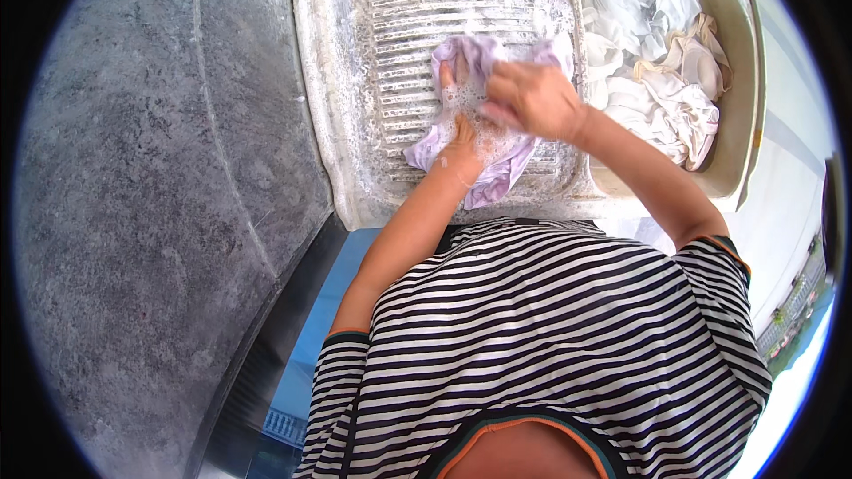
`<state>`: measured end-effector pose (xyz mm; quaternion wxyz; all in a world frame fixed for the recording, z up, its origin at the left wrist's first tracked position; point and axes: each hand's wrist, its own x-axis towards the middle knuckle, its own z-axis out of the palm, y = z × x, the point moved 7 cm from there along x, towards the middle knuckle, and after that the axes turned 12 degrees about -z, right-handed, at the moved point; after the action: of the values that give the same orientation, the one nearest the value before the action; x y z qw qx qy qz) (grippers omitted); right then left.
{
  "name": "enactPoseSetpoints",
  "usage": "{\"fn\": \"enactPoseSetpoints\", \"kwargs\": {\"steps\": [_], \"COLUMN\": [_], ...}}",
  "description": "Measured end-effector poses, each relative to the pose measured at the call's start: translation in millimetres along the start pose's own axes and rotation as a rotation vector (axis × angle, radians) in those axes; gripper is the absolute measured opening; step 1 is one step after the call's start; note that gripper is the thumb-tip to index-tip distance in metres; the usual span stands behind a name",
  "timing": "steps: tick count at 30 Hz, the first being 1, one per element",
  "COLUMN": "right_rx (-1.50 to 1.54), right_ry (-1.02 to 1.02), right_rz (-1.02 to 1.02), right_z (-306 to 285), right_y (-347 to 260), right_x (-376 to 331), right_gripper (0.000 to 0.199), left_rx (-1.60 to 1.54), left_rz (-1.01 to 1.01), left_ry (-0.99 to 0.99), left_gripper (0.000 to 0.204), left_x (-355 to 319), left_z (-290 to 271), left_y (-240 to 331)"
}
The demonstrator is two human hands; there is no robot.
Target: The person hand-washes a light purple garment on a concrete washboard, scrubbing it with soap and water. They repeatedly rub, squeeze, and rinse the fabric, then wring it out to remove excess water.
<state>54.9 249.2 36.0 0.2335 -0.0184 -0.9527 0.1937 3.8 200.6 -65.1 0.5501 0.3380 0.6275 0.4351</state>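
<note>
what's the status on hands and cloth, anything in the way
Left hand on foamy lilac cloth. Right hand curled over it, grip unclear. Cloth rumpled on washboard. White laundry off right, not blocking.

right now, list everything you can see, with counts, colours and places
ribbed washboard: 1, off-white with dark marks, top centre
lilac cloth: apparently 1, pale purple, on the washboard
soap suds: uncountable, white, over cloth, left hand and washboard
basin: 1, cream, right of the washboard
wet garments: several, count unclear, white and beige, in the basin
rough slab-like surface: 1, grey, left
blue surface: 1, blue, below the washboard, left of the shirt
striped shirt: 1, black and white, orange-trimmed, on the person
left hand: 1, sudsy, on the cloth
right hand: 1, blurred, fingers curled, over the cloth
</note>
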Motion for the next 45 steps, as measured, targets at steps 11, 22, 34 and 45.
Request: {"fn": "enactPoseSetpoints", "kwargs": {"steps": [11,22,34,45], "right_rx": [-0.101,-0.317,-0.132,0.069], "right_ry": [-0.222,0.052,-0.014,-0.139], "right_rz": [0.656,0.488,0.129,0.184], "right_z": [40,39,11,5], "right_y": [161,185,17,61], "right_x": [45,37,-22,3], "right_gripper": [0.027,0.016,0.014,0.033], "left_rx": [1.126,1.093,0.765,0.176], "left_rz": [0.173,0.206,-0.041,-0.07], "left_ry": [0.164,0.164,-0.108,0.009], "left_gripper": [0.12,0.112,0.096,0.096], "left_x": [-8,-11,8,9], "left_z": [2,8,8,2], "left_y": [36,39,18,5]}}
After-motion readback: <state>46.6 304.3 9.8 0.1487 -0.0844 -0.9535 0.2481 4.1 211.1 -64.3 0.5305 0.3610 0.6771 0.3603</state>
